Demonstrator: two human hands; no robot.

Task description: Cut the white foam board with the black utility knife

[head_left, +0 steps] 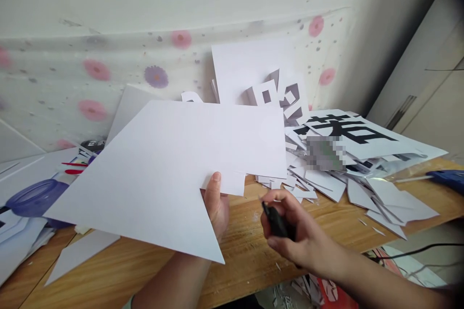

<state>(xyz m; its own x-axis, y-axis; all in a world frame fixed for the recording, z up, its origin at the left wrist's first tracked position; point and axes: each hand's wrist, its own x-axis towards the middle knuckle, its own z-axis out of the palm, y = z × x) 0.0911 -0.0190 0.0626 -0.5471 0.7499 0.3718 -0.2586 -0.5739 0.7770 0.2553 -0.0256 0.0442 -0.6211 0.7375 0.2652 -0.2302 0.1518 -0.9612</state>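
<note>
My left hand grips a large white board, with the thumb on top at a notch in its near edge and the other fingers underneath. The board is held tilted above the table, and its outline is irregular. A smaller white piece shows below its edge, beside my left fingers. To the right, my right hand is closed around a black utility knife, its short tip pointing up and left. The knife is apart from the board.
White offcuts lie heaped on the wooden table, near printed sheets with black characters. Cut white box-like shapes stand at the back. A purple container is at left, and a blue tool at right.
</note>
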